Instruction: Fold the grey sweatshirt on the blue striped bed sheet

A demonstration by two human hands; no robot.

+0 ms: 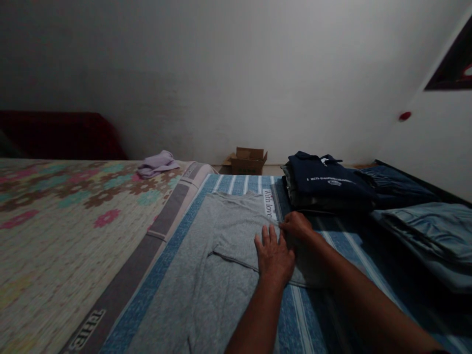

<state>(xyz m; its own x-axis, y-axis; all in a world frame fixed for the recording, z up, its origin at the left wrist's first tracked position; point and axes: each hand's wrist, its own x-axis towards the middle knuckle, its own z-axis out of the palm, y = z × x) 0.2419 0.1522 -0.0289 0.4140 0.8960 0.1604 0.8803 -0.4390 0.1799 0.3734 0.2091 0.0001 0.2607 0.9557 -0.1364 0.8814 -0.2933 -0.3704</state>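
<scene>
A grey shirt (177,275) lies spread on a blue striped bed cover, with a part of it folded over its upper body and some wrinkles in the cloth. My left hand (275,253) rests flat on the folded part, fingers spread. Just to its right, my right hand (296,223) is closed, its fingertips pinching the shirt's edge near the printed words "With love" (268,204). The printed words are on the bed cover, beside the shirt's upper edge.
Folded dark navy clothes (324,179) are stacked at the back right, with folded light blue jeans (435,231) nearer. A lilac cloth (158,164) lies on the flowered bedding (73,211) at left. A cardboard box (248,162) stands by the wall.
</scene>
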